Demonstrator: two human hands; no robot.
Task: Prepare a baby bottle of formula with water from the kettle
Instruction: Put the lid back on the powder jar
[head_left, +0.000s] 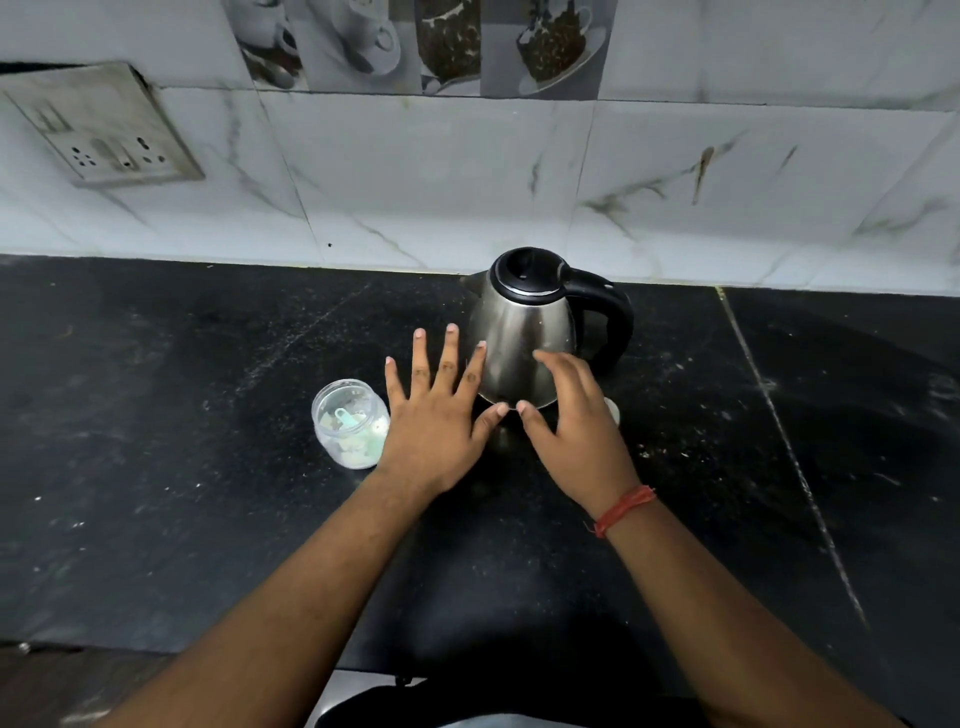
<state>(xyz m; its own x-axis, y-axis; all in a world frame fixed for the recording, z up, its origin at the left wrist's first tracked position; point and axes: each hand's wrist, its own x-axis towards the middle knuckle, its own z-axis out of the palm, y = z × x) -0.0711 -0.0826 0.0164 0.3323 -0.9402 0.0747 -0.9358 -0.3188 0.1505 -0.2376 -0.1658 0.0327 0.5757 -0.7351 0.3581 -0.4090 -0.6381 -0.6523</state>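
A steel kettle (524, 332) with a black lid and handle stands upright on the black counter (208, 415) near the wall. To its left lies a clear plastic jar (347, 423) holding white powder and a pale green scoop. My left hand (436, 415) hovers flat with fingers spread, between the jar and the kettle. My right hand (571, 421) is spread in front of the kettle's base and holds nothing. A small white object (613, 408) peeks out behind my right hand; what it is cannot be told. No bottle is clearly visible.
A marble-tiled wall (467, 182) rises right behind the kettle. A wall socket plate (104, 130) sits at the upper left. The counter's front edge runs along the bottom, with a dark bag or garment (467, 696) below it.
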